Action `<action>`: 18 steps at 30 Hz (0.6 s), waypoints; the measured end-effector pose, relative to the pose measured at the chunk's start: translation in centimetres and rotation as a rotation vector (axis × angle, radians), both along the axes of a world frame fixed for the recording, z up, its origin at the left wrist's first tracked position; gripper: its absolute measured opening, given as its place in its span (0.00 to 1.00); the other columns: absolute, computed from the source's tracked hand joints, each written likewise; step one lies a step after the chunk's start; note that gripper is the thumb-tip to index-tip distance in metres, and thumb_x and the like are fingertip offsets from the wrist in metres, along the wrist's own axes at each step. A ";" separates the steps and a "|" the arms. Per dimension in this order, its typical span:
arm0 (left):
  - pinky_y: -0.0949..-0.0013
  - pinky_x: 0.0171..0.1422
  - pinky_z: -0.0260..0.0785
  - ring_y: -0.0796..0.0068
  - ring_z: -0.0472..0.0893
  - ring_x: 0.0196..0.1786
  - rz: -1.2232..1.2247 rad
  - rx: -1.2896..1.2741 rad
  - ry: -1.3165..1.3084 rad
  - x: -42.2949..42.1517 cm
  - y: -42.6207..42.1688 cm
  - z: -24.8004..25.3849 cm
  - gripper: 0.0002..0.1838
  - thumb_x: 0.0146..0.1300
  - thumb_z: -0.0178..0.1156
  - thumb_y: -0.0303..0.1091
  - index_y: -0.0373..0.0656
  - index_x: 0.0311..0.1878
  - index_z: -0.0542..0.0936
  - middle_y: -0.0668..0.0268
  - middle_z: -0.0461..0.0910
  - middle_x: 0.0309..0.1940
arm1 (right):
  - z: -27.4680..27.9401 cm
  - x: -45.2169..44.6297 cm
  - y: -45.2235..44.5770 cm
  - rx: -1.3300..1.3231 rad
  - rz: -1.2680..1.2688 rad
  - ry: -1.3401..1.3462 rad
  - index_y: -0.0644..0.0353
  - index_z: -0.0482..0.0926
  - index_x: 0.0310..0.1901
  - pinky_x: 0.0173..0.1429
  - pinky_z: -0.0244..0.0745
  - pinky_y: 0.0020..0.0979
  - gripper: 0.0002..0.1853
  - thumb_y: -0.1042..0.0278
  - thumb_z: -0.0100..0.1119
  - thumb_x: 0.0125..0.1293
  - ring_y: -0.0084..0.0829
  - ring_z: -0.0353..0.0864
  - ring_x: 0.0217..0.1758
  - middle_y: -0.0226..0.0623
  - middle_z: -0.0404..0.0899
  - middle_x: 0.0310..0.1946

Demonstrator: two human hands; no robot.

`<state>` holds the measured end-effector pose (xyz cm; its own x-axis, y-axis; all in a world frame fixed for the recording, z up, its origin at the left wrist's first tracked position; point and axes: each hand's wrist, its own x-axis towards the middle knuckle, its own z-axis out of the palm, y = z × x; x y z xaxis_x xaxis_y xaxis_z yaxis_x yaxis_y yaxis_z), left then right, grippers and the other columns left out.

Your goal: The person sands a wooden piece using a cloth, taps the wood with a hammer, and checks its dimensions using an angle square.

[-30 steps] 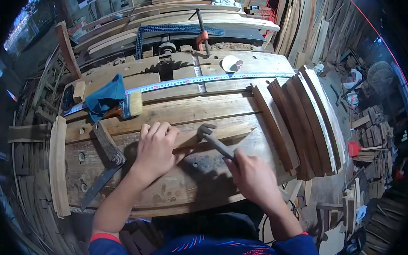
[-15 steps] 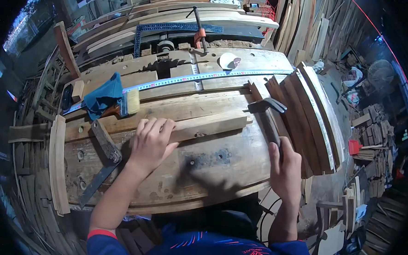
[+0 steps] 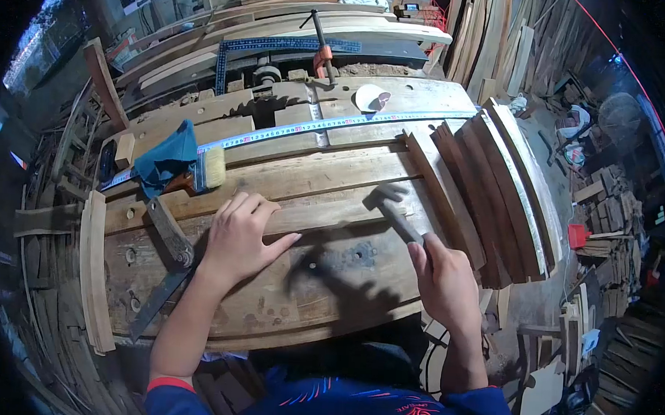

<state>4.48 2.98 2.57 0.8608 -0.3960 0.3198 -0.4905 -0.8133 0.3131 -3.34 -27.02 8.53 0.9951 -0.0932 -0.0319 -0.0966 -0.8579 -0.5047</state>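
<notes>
My left hand (image 3: 239,239) lies over the left end of a pale wooden strip (image 3: 321,213) on the workbench, its fingers curled over the wood and the thumb stretched out to the right. Fingers wrapped round the handle, my right hand (image 3: 451,283) holds a hammer (image 3: 403,222). The hammer's head is blurred and hangs near the strip's right end; whether it touches cannot be made out. Left of my left hand lies a sliding bevel (image 3: 169,233) with a wooden handle and dark blade.
Beyond the strip are a wide brush (image 3: 213,167), a blue cloth (image 3: 171,154) and a stretched tape measure (image 3: 276,132). Curved boards (image 3: 499,194) stand stacked at the bench's right end. A clamp (image 3: 323,53) and a metal square (image 3: 281,45) are at the back.
The hammer has swung left and down from beside the boards to the strip's right end. My left thumb has spread outward, and the strip sits lower against the bench.
</notes>
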 end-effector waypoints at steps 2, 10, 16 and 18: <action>0.55 0.58 0.77 0.53 0.83 0.51 -0.012 -0.002 0.030 0.2 0.1 0.1 0.25 0.53 0.80 0.47 0.41 0.47 0.86 0.57 0.84 0.43 | -0.3 0.3 0.7 -0.050 0.014 0.008 0.63 0.75 0.39 0.39 0.71 0.58 0.17 0.55 0.55 0.81 0.65 0.80 0.35 0.58 0.78 0.24; 0.54 0.58 0.77 0.52 0.83 0.51 0.000 -0.016 0.051 0.3 0.2 0.0 0.23 0.50 0.81 0.41 0.40 0.46 0.85 0.58 0.85 0.44 | -0.5 0.8 2.5 -0.091 0.198 0.019 0.61 0.74 0.39 0.38 0.72 0.59 0.19 0.52 0.54 0.81 0.62 0.82 0.34 0.55 0.80 0.26; 0.54 0.58 0.77 0.52 0.83 0.51 -0.002 -0.028 0.060 0.6 0.3 -0.2 0.23 0.51 0.81 0.42 0.40 0.46 0.85 0.58 0.85 0.44 | 0.4 0.7 3.1 -0.046 0.243 -0.015 0.61 0.74 0.37 0.38 0.73 0.58 0.20 0.51 0.55 0.80 0.62 0.81 0.30 0.53 0.78 0.22; 0.54 0.57 0.77 0.52 0.83 0.51 -0.008 -0.025 0.050 0.4 0.1 0.0 0.23 0.52 0.80 0.43 0.40 0.45 0.85 0.57 0.85 0.43 | 0.2 0.8 3.4 -0.029 0.222 -0.041 0.61 0.74 0.37 0.37 0.72 0.58 0.20 0.51 0.55 0.80 0.61 0.81 0.31 0.54 0.78 0.22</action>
